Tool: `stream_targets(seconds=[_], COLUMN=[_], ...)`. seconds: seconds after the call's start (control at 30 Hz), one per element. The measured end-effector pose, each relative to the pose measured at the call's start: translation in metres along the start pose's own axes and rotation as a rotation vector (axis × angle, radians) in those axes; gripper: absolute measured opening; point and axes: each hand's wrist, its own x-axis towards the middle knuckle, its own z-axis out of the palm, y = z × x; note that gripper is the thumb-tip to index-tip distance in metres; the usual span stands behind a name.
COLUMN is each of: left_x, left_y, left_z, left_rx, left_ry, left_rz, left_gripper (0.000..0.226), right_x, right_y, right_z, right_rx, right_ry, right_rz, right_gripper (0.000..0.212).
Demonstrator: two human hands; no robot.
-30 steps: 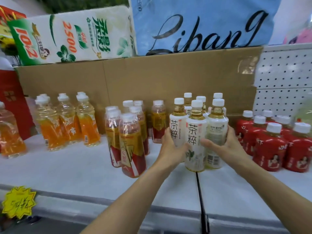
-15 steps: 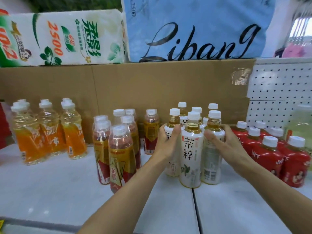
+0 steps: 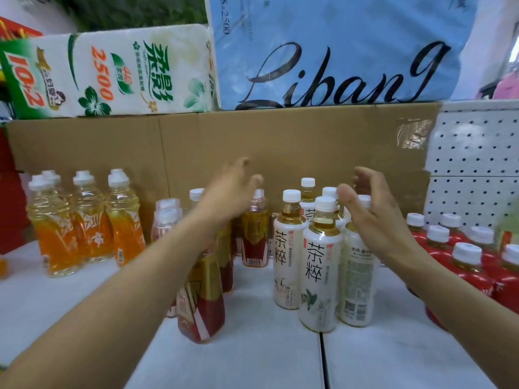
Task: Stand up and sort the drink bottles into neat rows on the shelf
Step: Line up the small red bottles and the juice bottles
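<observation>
Meanwhile, hands lifted clear of the tea bottles

Left of the white bottles (image 3: 320,265) stood orange bottles (image 3: 84,228), then red-gold bottles (image 3: 202,299). Above these hovered the left hand (image 3: 233,189), fingers spread, gripping nothing. The white cluster stood upright at mid-shelf (image 3: 252,360). Over its right side hung the right hand (image 3: 368,214), loosely open, empty. Red bottles (image 3: 463,265) stood right of them. Full, smooth plastic probably handles heavy and slippery; grip the labelled body.

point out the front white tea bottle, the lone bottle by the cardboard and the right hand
front white tea bottle (image 3: 318,265): head view, label
lone bottle (image 3: 255,237): head view, body
right hand (image 3: 373,217): head view, palm
</observation>
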Motion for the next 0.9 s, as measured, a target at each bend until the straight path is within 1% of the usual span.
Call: stream_targets(seconds=[0.03,0.1,0.17,0.2,0.27,0.33,0.4,0.57,0.63,0.73,0.83,0.9], left_x=[0.012,0.030,0.039,0.043,0.051,0.058,0.060,0.062,0.062,0.059,0.058,0.055], left_y=[-0.008,-0.024,-0.035,-0.041,-0.053,-0.063,-0.067,-0.068,-0.067,-0.061,-0.055,-0.050], left_z=[-0.012,-0.028,-0.036,-0.037,-0.038,-0.037,-0.037,-0.037,-0.035,-0.033,-0.029,-0.026], left_rx=[0.153,0.389,0.491,0.528,0.562,0.552,0.563,0.528,0.518,0.518,0.440,0.379], left_ry=[-0.004,-0.109,-0.252,-0.298,-0.326,-0.300,-0.279,-0.302,-0.314,-0.339,-0.388,-0.413], left_rz=[-0.074,-0.259,-0.369,-0.382,-0.363,-0.333,-0.302,-0.208,-0.157,-0.079,-0.028,0.013], left_gripper=[0.057,0.058,0.054,0.050,0.040,0.028,0.024,0.029,0.036,0.044,0.045,0.045], right_x=[0.003,0.007,0.009,0.009,0.008,0.007,0.005,0.001,-0.001,-0.005,-0.013,-0.017], right_y=[-0.003,-0.007,-0.011,-0.014,-0.018,-0.022,-0.025,-0.035,-0.037,-0.045,-0.059,-0.069], right_z=[0.002,0.003,0.002,0.002,0.001,0.002,0.004,0.009,0.011,0.017,0.029,0.040], right_rx=[-0.057,-0.192,-0.315,-0.361,-0.417,-0.440,-0.445,-0.452,-0.459,-0.502,-0.572,-0.525], right_ry=[-0.006,-0.031,-0.037,-0.029,-0.028,-0.037,-0.040,-0.025,-0.027,-0.025,-0.021,-0.054], right_rz=[-0.028,-0.066,-0.087,-0.104,-0.133,-0.145,-0.145,-0.158,-0.155,-0.173,-0.325,-0.400], right_gripper=[0.058,0.060,0.058,0.057,0.054,0.053,0.052,0.049,0.049,0.058,0.056,0.044])
